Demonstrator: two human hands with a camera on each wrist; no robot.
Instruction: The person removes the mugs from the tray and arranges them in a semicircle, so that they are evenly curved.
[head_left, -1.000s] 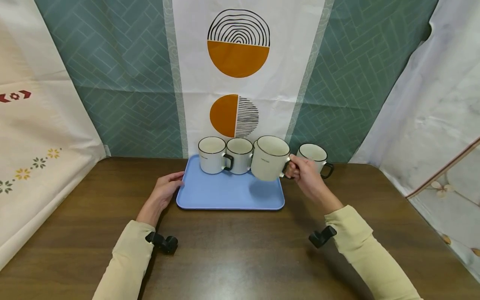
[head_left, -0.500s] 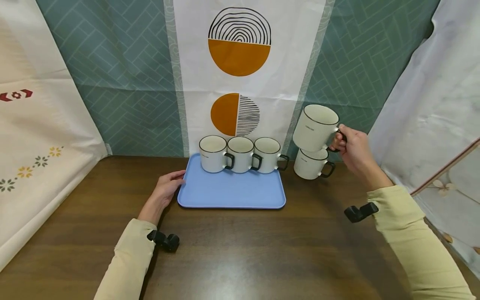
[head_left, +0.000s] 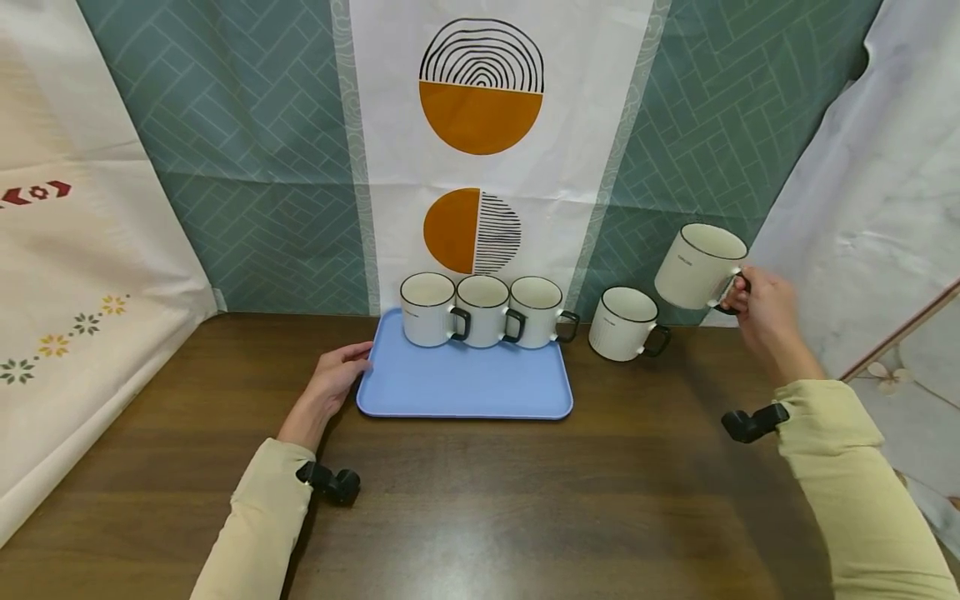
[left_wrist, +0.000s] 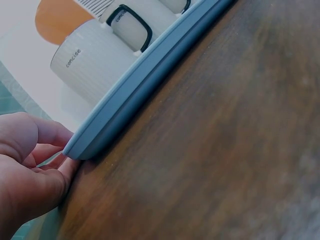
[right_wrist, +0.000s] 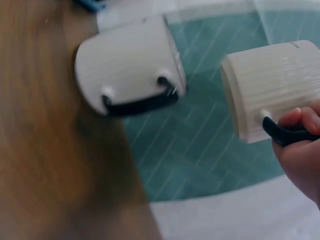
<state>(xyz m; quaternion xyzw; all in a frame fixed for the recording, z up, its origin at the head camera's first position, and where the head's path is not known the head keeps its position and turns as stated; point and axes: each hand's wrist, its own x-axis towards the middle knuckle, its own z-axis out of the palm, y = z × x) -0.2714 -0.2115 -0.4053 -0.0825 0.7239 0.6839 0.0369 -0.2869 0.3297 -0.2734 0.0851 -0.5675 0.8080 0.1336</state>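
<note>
Held in the air at the right by its black handle is a white mug (head_left: 701,265), which my right hand (head_left: 771,312) grips. In the right wrist view, curled fingers (right_wrist: 311,119) wrap that handle. Below and left of it, another white mug (head_left: 621,325) stands upright on the table. Three matching mugs stand in a row along the back of the blue tray (head_left: 465,387); the left one (head_left: 427,312) shows a "concise" print in the left wrist view. My left hand (head_left: 330,383) pinches the tray's left rim between thumb and fingers.
The brown wooden table (head_left: 465,508) extends in front of the tray. A patterned green and white cloth (head_left: 480,175) hangs right behind the mugs. Pale cloths hang at the left (head_left: 97,275) and right (head_left: 862,250) sides.
My right hand has carried its mug from over the tray's right side, up past the standing mug, and further right. The left hand stays at the tray's rim.
</note>
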